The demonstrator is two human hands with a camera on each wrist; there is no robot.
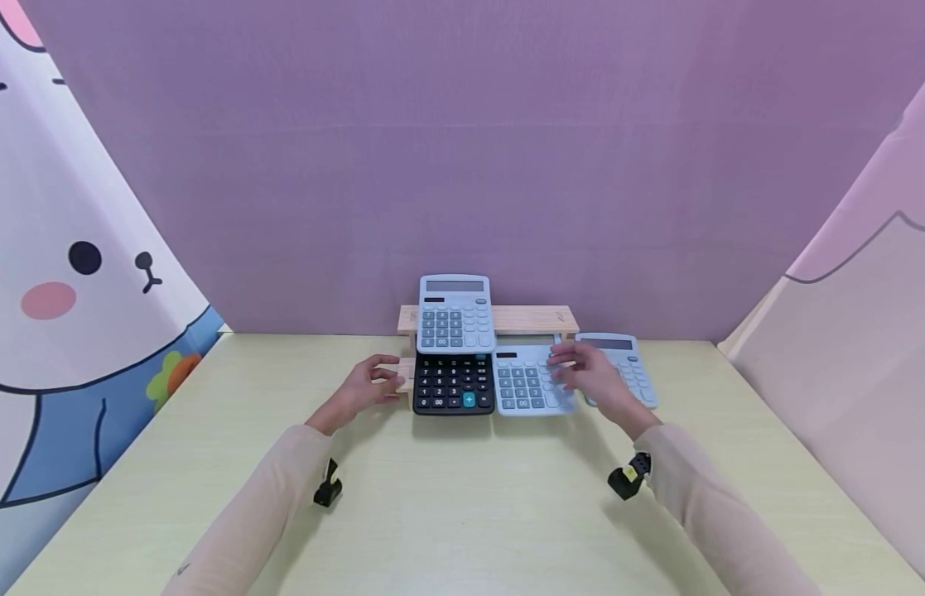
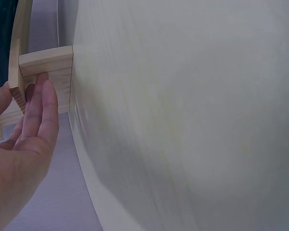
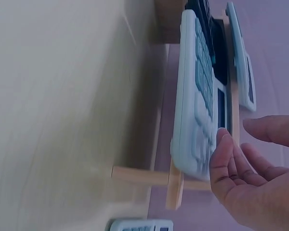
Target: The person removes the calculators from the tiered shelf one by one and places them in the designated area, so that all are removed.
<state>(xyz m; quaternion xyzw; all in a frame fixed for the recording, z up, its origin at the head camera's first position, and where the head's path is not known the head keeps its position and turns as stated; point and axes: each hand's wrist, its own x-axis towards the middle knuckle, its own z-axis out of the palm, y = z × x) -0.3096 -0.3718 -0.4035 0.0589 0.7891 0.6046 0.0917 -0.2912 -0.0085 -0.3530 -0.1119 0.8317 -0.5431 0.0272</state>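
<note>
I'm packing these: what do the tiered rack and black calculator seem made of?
Tiered rack: likely bare wood, pale and matte, with visible grain lines. Black calculator: probably plastic, judging by its dark casing and moulded-looking keys; finish hard to tell.

Pale table point(image 1: 462, 513) before a far purple backdrop point(image 1: 462, 165)
A cartoon-print panel point(image 1: 112, 323) stands left, a pink panel point(image 1: 857, 364) right.

Pale beige long sleeves point(image 1: 257, 513), small dark mark point(image 1: 183, 569) on the left; black wrist devices point(image 1: 623, 486), the right yellow-patched.
</note>
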